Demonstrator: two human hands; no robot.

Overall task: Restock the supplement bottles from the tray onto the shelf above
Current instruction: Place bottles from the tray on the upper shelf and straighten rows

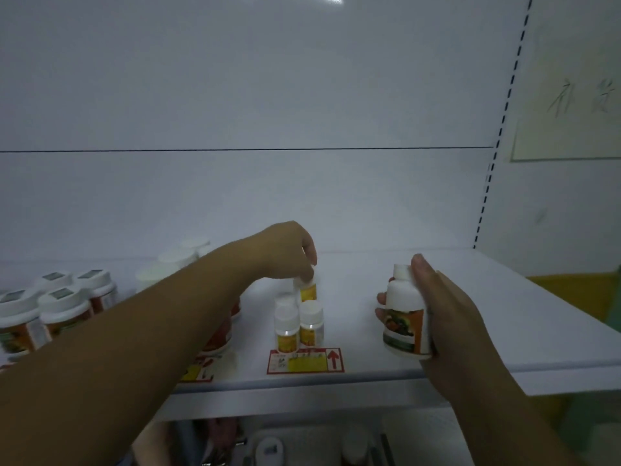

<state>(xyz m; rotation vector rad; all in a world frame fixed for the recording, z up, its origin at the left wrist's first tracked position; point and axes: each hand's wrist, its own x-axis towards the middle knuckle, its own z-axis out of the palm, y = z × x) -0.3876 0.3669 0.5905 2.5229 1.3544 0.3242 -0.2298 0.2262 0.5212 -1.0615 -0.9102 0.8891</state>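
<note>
My left hand reaches over the white shelf and pinches the cap of a small yellow-labelled bottle standing at the back of a short row. Two more small yellow-labelled bottles stand in front of it, behind a red and yellow shelf label. My right hand grips a larger white bottle with an orange and green label, held upright just above the shelf to the right of the small ones.
Larger white-capped bottles with orange labels stand in rows on the shelf's left side, partly behind my left forearm. A slotted upright bounds the shelf at the right. Below the shelf edge a dim tray area shows blurred shapes.
</note>
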